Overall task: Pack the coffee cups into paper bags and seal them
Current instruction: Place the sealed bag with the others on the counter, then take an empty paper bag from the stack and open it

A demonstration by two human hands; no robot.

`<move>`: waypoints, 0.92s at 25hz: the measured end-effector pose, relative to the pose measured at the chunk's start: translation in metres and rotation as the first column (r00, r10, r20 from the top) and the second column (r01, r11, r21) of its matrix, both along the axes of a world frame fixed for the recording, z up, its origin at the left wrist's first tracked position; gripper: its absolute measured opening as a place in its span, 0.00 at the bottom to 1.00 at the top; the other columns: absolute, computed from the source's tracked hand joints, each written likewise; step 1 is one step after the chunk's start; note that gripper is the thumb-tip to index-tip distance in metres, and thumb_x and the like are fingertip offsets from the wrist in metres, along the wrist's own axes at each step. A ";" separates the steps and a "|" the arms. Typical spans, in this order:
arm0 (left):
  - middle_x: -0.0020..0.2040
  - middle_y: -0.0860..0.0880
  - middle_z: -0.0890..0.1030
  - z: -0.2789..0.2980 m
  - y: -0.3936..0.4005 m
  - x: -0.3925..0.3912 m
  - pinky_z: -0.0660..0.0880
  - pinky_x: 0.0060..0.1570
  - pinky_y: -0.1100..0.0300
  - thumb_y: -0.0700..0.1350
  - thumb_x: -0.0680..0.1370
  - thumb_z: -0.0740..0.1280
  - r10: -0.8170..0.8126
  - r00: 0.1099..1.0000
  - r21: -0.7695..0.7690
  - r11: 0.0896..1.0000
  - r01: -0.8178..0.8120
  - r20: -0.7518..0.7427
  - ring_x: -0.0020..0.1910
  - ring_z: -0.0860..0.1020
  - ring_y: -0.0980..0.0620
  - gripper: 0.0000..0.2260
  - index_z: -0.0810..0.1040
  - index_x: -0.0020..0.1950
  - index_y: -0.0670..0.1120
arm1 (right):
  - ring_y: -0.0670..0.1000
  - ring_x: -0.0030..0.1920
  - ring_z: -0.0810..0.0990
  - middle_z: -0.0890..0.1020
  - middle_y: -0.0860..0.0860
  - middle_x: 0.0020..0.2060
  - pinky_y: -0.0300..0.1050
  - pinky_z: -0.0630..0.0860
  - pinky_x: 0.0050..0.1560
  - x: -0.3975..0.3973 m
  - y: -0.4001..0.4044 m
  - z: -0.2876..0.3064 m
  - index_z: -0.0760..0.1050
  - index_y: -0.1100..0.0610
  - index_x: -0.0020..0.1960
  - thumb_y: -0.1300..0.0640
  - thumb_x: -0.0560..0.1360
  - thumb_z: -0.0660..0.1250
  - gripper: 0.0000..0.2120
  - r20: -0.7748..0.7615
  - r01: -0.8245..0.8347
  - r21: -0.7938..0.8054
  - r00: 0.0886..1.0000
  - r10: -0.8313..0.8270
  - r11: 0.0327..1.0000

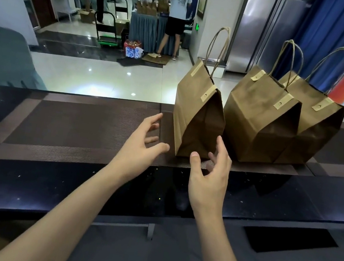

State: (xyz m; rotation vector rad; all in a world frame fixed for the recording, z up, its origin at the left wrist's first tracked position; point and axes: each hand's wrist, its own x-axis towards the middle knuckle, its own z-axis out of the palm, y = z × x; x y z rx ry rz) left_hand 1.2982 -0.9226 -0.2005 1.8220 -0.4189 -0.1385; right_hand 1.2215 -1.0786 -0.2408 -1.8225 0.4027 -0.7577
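Nearest bag upright on the bench, dead ahead between both hands, right hand touching its near corner, left hand just beside, both spread open, empty.

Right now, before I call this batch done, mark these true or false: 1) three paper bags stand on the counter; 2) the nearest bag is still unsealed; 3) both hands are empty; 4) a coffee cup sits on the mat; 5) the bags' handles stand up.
1) True: the nearest bag, the middle bag and the far bag stand in a row.
2) False: label strips hold its folded top shut.
3) True: the left hand and right hand are open beside the nearest bag, holding nothing.
4) False: no cup shows on the mat.
5) True: all the twine handles stand upright.
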 end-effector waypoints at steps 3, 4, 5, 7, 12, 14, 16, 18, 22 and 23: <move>0.73 0.54 0.70 0.009 0.035 -0.027 0.71 0.64 0.56 0.45 0.78 0.71 0.031 0.999 0.023 0.999 -0.031 0.024 0.69 0.72 0.53 0.31 0.63 0.77 0.62 | 0.42 0.69 0.70 0.64 0.36 0.70 0.50 0.73 0.69 -0.011 0.018 0.009 0.59 0.40 0.79 0.48 0.80 0.67 0.31 -0.004 -0.048 0.004 0.999 0.048 0.999; 0.72 0.55 0.71 0.012 0.049 -0.038 0.71 0.63 0.57 0.46 0.78 0.71 0.045 0.999 0.028 0.999 -0.046 0.030 0.69 0.72 0.54 0.30 0.64 0.76 0.62 | 0.42 0.69 0.70 0.65 0.37 0.70 0.51 0.74 0.69 -0.015 0.029 0.013 0.59 0.39 0.79 0.47 0.80 0.67 0.30 -0.003 -0.071 0.002 0.997 0.071 0.997; 0.71 0.56 0.72 0.016 0.059 -0.047 0.71 0.64 0.57 0.46 0.78 0.71 0.056 0.998 0.032 0.998 -0.057 0.034 0.69 0.72 0.55 0.30 0.64 0.76 0.63 | 0.42 0.69 0.70 0.65 0.38 0.71 0.51 0.74 0.68 -0.019 0.037 0.017 0.59 0.39 0.79 0.46 0.80 0.67 0.30 0.001 -0.092 -0.001 0.996 0.092 0.996; 0.70 0.57 0.72 0.021 0.080 -0.067 0.71 0.64 0.57 0.47 0.78 0.71 0.085 0.995 0.042 0.995 -0.087 0.047 0.69 0.72 0.56 0.29 0.65 0.75 0.64 | 0.42 0.69 0.71 0.65 0.41 0.73 0.50 0.74 0.68 -0.028 0.057 0.022 0.59 0.40 0.79 0.45 0.80 0.66 0.30 0.016 -0.148 -0.006 0.989 0.148 0.989; 0.69 0.58 0.73 0.030 0.140 -0.120 0.71 0.60 0.63 0.48 0.78 0.71 0.178 0.981 0.062 0.981 -0.182 0.071 0.69 0.72 0.57 0.27 0.66 0.73 0.66 | 0.42 0.65 0.73 0.67 0.39 0.69 0.47 0.75 0.65 -0.054 0.110 0.030 0.60 0.41 0.79 0.45 0.80 0.66 0.29 0.028 -0.274 -0.004 0.961 0.274 0.962; 0.69 0.57 0.74 0.032 0.163 -0.140 0.72 0.65 0.57 0.47 0.78 0.71 0.227 0.971 0.059 0.971 -0.231 0.069 0.69 0.73 0.57 0.27 0.67 0.73 0.65 | 0.41 0.64 0.74 0.68 0.39 0.67 0.47 0.75 0.65 -0.063 0.132 0.033 0.61 0.40 0.78 0.45 0.80 0.66 0.29 0.028 -0.323 0.003 0.946 0.323 0.946; 0.68 0.57 0.75 0.034 0.184 -0.158 0.72 0.65 0.57 0.46 0.78 0.71 0.271 0.960 0.044 0.961 -0.274 0.064 0.68 0.73 0.56 0.27 0.67 0.73 0.64 | 0.40 0.63 0.74 0.69 0.40 0.66 0.46 0.75 0.64 -0.070 0.152 0.035 0.61 0.40 0.78 0.45 0.80 0.67 0.28 0.033 -0.366 0.014 0.930 0.365 0.931; 0.68 0.56 0.75 0.038 0.202 -0.175 0.73 0.66 0.56 0.45 0.78 0.71 0.302 0.951 0.046 0.951 -0.305 0.060 0.68 0.73 0.55 0.27 0.68 0.73 0.63 | 0.40 0.63 0.75 0.70 0.40 0.66 0.45 0.76 0.64 -0.078 0.172 0.036 0.63 0.41 0.78 0.46 0.80 0.67 0.28 0.043 -0.405 0.023 0.914 0.403 0.914; 0.70 0.54 0.74 0.042 0.236 -0.213 0.73 0.67 0.53 0.45 0.79 0.70 0.352 0.932 0.061 0.932 -0.357 0.086 0.69 0.73 0.53 0.27 0.67 0.75 0.61 | 0.41 0.62 0.76 0.71 0.41 0.65 0.42 0.76 0.61 -0.098 0.213 0.036 0.64 0.40 0.77 0.47 0.80 0.68 0.27 0.040 -0.472 0.021 0.881 0.470 0.882; 0.70 0.54 0.74 0.041 0.246 -0.223 0.73 0.67 0.54 0.46 0.79 0.70 0.363 0.927 0.063 0.927 -0.369 0.092 0.69 0.73 0.54 0.27 0.67 0.75 0.61 | 0.40 0.62 0.76 0.71 0.40 0.64 0.41 0.75 0.60 -0.104 0.225 0.035 0.64 0.40 0.77 0.47 0.80 0.68 0.27 0.033 -0.489 0.017 0.872 0.489 0.872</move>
